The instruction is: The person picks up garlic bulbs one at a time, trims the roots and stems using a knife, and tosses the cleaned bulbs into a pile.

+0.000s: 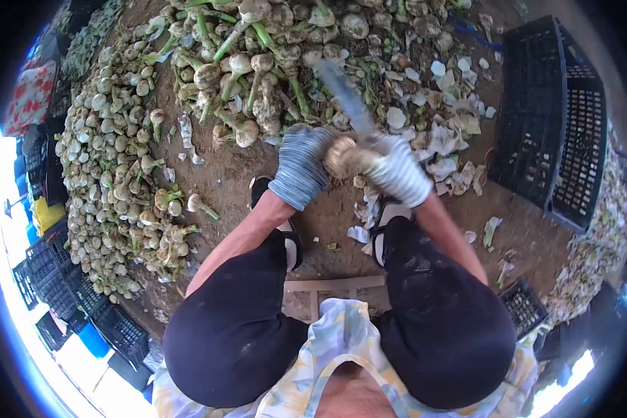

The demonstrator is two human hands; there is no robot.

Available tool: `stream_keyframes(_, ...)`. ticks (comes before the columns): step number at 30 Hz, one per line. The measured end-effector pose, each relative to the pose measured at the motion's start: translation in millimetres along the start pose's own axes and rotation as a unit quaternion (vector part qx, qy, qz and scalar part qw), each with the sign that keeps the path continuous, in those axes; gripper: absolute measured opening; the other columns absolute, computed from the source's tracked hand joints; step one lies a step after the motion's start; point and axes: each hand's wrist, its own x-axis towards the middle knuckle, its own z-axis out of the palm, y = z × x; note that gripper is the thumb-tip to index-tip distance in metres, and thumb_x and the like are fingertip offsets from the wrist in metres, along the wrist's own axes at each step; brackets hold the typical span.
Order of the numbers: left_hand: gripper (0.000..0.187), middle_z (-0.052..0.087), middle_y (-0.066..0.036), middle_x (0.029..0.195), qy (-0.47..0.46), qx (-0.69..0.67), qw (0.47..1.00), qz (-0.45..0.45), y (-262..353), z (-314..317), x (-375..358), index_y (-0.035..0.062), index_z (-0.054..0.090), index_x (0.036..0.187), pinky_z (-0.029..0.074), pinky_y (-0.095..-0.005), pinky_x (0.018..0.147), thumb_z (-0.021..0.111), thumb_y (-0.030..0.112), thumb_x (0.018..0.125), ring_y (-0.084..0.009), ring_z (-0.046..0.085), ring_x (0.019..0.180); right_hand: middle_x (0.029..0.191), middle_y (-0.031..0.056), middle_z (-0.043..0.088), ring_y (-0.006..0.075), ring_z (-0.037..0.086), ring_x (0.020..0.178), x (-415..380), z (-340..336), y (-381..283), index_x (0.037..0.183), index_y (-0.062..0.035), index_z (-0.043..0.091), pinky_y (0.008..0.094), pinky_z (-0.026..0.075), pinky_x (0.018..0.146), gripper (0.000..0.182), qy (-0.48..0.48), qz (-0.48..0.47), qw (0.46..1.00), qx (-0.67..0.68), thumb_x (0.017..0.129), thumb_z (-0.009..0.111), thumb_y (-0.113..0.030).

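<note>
My left hand [299, 166], in a grey striped knit glove, is closed around a garlic bulb [341, 157] between my knees. My right hand [398, 171], in a paler glove and smeared by motion, grips a knife [346, 96] right beside the bulb. The blurred blade points up and to the left, away from me. Just beyond my hands lies a heap of garlic with stems [240, 70]; cut leaves and dry skins [444, 139] are scattered to its right. The knife's handle is hidden in my glove.
A long pile of trimmed garlic bulbs [111, 181] lies on the left. Black plastic crates [529, 111] stand at the right, with more crates [52, 261] at the far left. A small dark crate [524, 306] sits near my right knee, on the dirt floor [258, 202].
</note>
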Motion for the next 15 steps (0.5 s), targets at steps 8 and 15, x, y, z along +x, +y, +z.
stream_keyframes(8,0.048,0.057,-0.003,0.103,0.062,-0.685,0.595,-0.415,-0.5,-10.3,10.8,0.0068,0.05,0.117,0.048,-0.0309,0.077,0.069,0.022,0.075,-0.0167,0.056,0.09,0.048,-0.0011,0.05,0.0069,0.046,0.035,9.8,31.6,24.4,0.083,-0.0015,0.061,0.0206,0.037,0.033,0.043,0.049,0.222,0.929,0.292,0.078,0.064,-0.044)
stream_keyframes(15,0.039,0.062,-0.004,0.096,0.073,-0.737,0.591,-0.319,-20.1,11.8,2.1,0.0034,0.055,0.107,0.052,-0.0299,0.067,0.071,0.01,0.073,-0.0168,0.06,0.08,0.062,0.0028,0.059,0.0151,0.057,0.051,15.2,33.4,7.3,0.087,-0.0029,0.061,0.0295,0.046,0.047,0.038,0.026,0.15,0.987,0.057,0.076,0.068,-0.038)
